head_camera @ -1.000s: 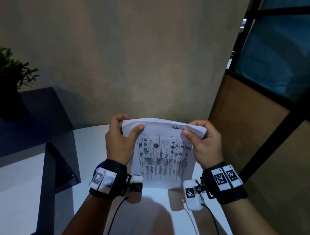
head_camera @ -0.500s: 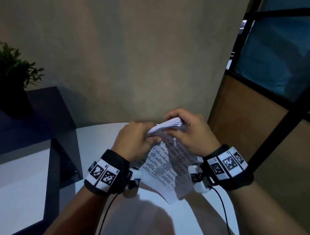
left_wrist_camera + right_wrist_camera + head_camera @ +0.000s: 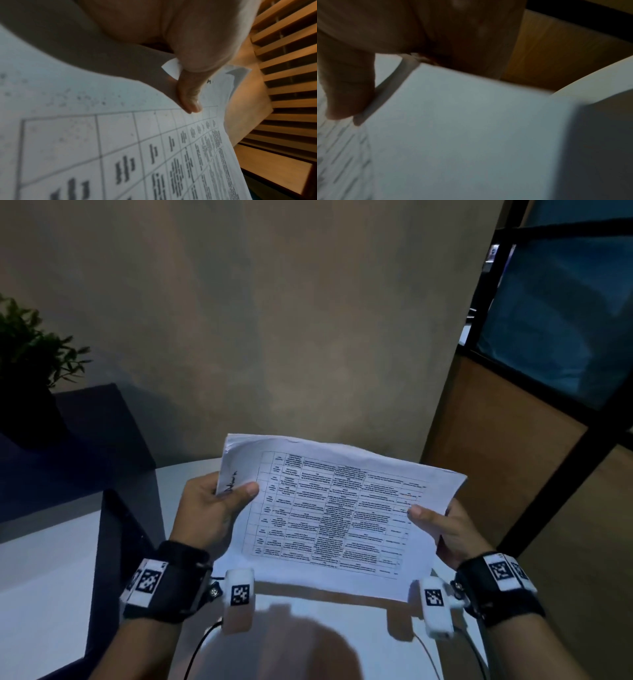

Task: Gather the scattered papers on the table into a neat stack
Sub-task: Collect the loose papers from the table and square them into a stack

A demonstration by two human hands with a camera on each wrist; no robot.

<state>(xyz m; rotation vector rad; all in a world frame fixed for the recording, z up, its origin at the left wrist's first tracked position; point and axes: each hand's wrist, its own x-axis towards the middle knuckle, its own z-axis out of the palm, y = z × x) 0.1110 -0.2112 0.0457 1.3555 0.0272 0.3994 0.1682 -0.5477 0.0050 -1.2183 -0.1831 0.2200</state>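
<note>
Over the table (image 3: pixel 342 611): your left hand (image 3: pixel 212 508) and right hand (image 3: pixel 445 530) pinch the papers (image 3: pixel 329 515) at opposite edges; a slack thumb could let sheets fan out.

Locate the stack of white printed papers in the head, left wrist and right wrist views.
Head: stack of white printed papers at centre, held at both ends by left hand and right hand.
Left wrist: fills the lower left, under the left hand.
Right wrist: left side, edge-on, blurred.
Shared landmark: black printed grid on the top sheet.
</note>
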